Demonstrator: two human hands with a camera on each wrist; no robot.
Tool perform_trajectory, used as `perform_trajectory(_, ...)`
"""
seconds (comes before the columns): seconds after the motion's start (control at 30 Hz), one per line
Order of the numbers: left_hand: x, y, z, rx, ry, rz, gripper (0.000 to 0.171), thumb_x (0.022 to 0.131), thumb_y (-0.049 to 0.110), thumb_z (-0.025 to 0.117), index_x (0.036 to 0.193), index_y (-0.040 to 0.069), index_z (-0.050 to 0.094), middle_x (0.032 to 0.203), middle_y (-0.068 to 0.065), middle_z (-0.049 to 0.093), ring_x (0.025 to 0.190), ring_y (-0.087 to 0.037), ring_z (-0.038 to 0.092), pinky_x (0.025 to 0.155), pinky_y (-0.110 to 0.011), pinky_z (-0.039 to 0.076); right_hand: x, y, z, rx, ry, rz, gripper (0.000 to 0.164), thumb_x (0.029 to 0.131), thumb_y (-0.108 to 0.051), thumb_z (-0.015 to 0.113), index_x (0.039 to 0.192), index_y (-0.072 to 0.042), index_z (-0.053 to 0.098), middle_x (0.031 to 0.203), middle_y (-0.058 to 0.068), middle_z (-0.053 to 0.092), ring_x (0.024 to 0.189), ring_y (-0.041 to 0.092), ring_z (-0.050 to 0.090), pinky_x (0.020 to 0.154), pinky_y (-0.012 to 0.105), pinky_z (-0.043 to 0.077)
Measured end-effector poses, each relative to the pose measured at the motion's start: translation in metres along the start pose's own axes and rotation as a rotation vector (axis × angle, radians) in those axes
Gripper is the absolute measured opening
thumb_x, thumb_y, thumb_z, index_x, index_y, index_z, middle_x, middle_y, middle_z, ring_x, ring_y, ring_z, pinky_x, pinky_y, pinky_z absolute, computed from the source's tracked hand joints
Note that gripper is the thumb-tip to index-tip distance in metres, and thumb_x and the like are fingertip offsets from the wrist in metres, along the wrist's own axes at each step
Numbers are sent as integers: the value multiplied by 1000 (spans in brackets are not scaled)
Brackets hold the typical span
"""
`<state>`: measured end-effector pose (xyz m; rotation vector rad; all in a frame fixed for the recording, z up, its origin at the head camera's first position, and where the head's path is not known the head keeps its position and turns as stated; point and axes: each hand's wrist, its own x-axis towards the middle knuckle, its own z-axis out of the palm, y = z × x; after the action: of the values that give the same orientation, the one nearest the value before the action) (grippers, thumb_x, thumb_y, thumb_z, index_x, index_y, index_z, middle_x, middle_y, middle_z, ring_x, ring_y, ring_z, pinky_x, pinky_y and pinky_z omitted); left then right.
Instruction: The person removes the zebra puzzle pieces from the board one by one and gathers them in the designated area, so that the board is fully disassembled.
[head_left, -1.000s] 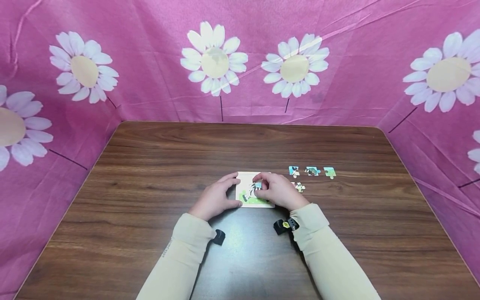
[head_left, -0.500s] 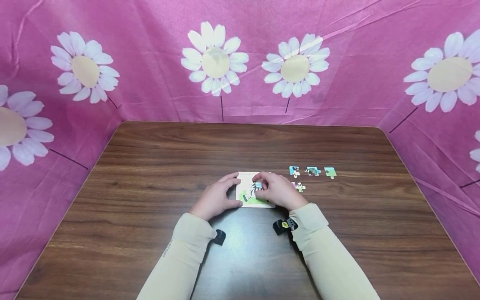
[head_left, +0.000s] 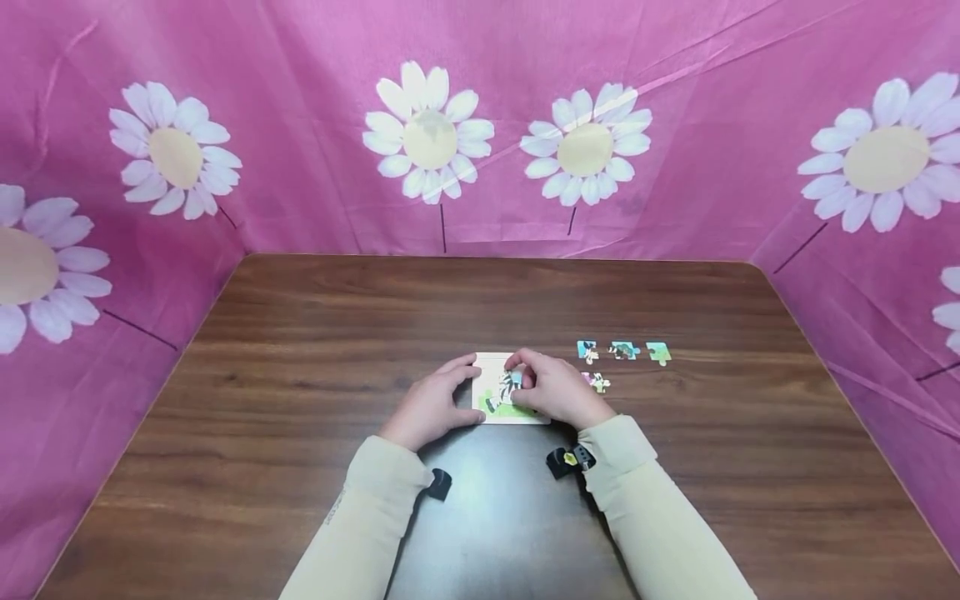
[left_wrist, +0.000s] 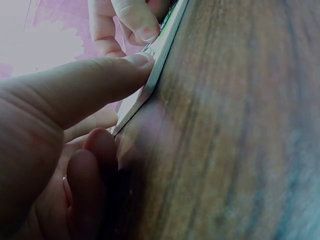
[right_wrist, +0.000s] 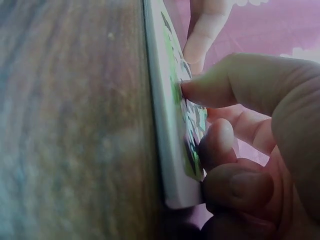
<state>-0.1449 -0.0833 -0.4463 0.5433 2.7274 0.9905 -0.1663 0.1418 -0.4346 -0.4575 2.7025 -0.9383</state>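
A small, pale-rimmed jigsaw puzzle board (head_left: 487,362) lies flat on the table, with green ground and part of a zebra picture on it. My left hand (head_left: 431,406) holds its left side, thumb at the near corner and fingers at the far one. In the left wrist view that thumb (left_wrist: 135,62) rests on the board's rim. Over the board's right half, my right hand (head_left: 562,392) pinches a black-and-white striped puzzle piece with some blue (head_left: 514,379) between thumb and fingers. The piece sits close against the board, and the right hand hides much of the board's right side.
Three loose puzzle pieces lie in a row beyond the right hand: one blue (head_left: 587,351), one with a dark figure (head_left: 623,351), one green (head_left: 658,353). Another piece (head_left: 600,383) lies nearer, partly behind that hand. Pink flowered cloth (head_left: 315,167) surrounds the brown wooden table (head_left: 337,317).
The head view has tipped up slightly, so everything appears a little lower. Both hands keep nearly the same place on the board, with only slight movement of the right fingers at the piece.
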Motion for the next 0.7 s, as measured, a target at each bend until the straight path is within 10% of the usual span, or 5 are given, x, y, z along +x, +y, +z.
perform_trajectory(0.7,-1,0,1,3,8,14,67,77,28,86,136,8,61,154,0,46,138,-23,47,108,-46,41,-11,8,9,102,84,-139,48,79,-4,75,125,-18,67,104,-2,61,87,15,55,75,33,47)
